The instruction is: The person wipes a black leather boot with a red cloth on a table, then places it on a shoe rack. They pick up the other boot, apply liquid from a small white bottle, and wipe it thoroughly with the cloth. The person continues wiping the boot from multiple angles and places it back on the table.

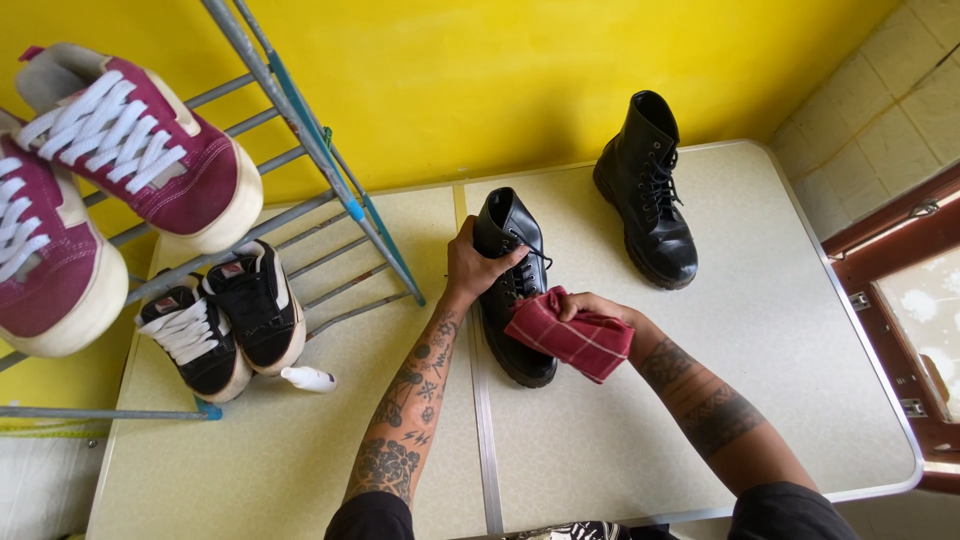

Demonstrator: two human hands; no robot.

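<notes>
Hands (478, 268) (590, 308) on black boot (512, 300), red cloth (572, 338) against it

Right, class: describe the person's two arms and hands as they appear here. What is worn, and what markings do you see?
Both hands are bare, with no gloves. The left hand leads to a forearm covered in many small, separate dark tattoos, such as stars and flower-like shapes. The right hand leads to a forearm with broad dark tattooed bands. Short black sleeves show at the upper arms. No rings or watch are visible.
</notes>
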